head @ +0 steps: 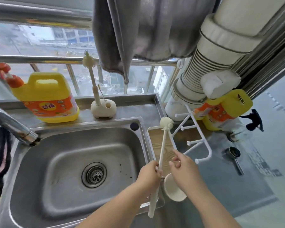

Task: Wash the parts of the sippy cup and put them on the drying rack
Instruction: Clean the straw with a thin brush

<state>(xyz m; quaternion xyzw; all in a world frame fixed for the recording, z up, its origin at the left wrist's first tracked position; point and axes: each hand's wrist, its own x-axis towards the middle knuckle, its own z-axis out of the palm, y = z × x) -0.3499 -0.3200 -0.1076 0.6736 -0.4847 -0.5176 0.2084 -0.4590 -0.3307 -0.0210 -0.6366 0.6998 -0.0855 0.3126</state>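
The cup [174, 188] lay tipped beside the sink [69, 162], mouth toward the person, just below the right hand [183, 163], whose fingers pinched something too small to tell. The left hand [149, 174] gripped a long brush [161, 155], head pointing up and away. A white drying rack [196, 137] stood on the steel counter [220, 178] by the window.

- The sink [39, 162] is silver steel, with dark specks near the drain [94, 174].
- The soap jug [46, 97] is yellow with an orange label and an orange pump.
- The long brush [161, 155] is cream.
- The brush stand [103, 109] is cream too.
- The cup [174, 190] is off-white.
- The rack [196, 140] is white; its tray [156, 142] has a pale wood-grain pattern.
- The cloth [130, 35] is grey.
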